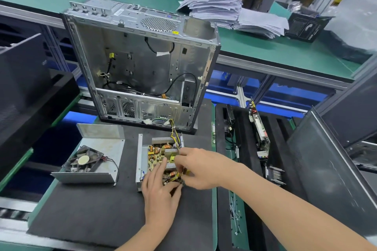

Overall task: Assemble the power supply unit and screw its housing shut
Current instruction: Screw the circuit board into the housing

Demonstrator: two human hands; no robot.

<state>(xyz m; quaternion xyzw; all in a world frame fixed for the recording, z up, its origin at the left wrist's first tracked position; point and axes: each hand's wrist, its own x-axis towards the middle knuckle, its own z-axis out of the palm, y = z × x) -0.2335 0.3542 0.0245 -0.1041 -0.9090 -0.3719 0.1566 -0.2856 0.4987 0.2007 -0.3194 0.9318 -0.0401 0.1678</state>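
Hands meet over the open power supply box [140, 153] on the black mat [98, 214]. The left hand [161, 189] lies with relaxed fingers on the near end of its circuit board [157, 154]. The right hand [196, 166] pinches yellow wires [177, 138]. Left of the box lies one cover [106, 144] holding one fan [83, 161]. Behind the box stands one open computer case [155, 71]. To the right, a black tray [242, 126] holds a card [259, 128] on edge.

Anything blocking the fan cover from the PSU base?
Yes: the left hand rests on the board in the PSU base, and the right hand pinches its wires. Nothing shows on the mat toward the fan cover.
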